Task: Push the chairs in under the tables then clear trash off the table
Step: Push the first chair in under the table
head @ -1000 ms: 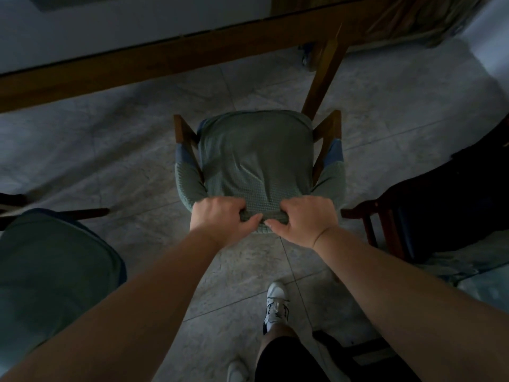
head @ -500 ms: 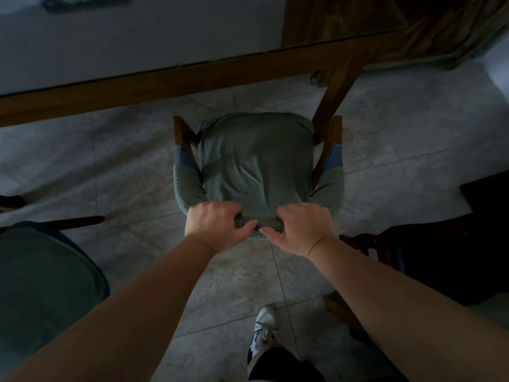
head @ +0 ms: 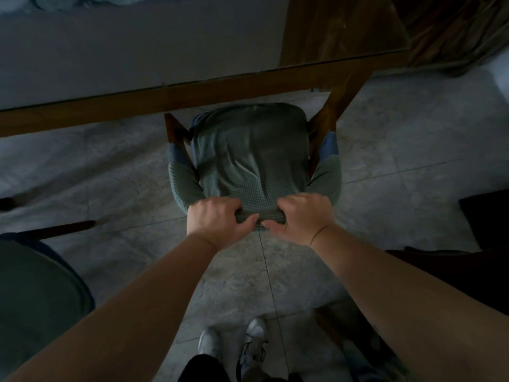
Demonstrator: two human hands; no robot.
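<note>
A wooden chair with a green knitted cover (head: 250,153) stands in front of me, its front edge just under the wooden table's edge (head: 170,99). My left hand (head: 213,220) and my right hand (head: 301,219) both grip the top of the chair's covered backrest, side by side, thumbs toward me. The table top is pale grey with a bare wooden part at the right. Some pale crumpled stuff (head: 82,0) lies at the table's far edge, too cut off to tell what it is.
Another green-covered chair (head: 35,293) stands at my left. A dark chair or dark object (head: 451,271) sits at my right. A table leg (head: 341,100) slants down right of the held chair. My feet in white shoes (head: 237,346) stand on grey tiles.
The chair has slid forward toward the table, its front now reaching the table's edge. Both hands kept their grip on the backrest, and I stepped closer.
</note>
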